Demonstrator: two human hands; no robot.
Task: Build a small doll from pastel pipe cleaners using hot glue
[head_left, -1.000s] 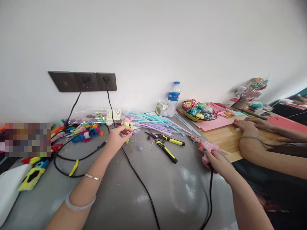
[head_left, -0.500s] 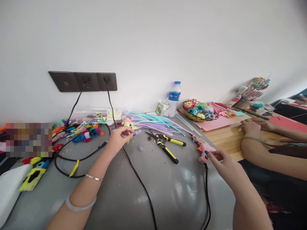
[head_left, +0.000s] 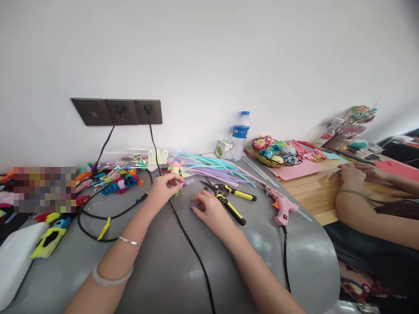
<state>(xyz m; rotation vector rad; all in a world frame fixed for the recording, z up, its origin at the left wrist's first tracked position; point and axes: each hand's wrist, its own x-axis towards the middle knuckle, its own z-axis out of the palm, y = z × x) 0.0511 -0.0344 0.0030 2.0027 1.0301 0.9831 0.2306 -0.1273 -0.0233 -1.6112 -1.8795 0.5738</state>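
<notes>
My left hand (head_left: 167,188) is closed in a pinch around a small pipe-cleaner doll (head_left: 175,167) with pink hair and a yellow body. A fuzzy purple piece (head_left: 189,182) pokes out beside those fingertips. To its right, my right hand (head_left: 209,210) rests low over the grey table (head_left: 157,270), its fingers curled around a small purple ball (head_left: 194,203) that they mostly cover. Just behind that hand lie yellow-and-black pliers (head_left: 229,200) with their handles spread. A pink glue gun (head_left: 282,208) lies farther right, held by neither hand.
Purple and turquoise pipe cleaners (head_left: 216,168) lie behind the pliers. Black cables (head_left: 193,248) cross the table. A water bottle (head_left: 240,135) and small box (head_left: 224,149) stand by the wall. At right, another person's hands (head_left: 353,174) work near a flower basket (head_left: 275,152).
My right hand has let go of the glue gun and moved left to the small purple ball. The left hand stays in place with the doll. The view shifts slightly.
</notes>
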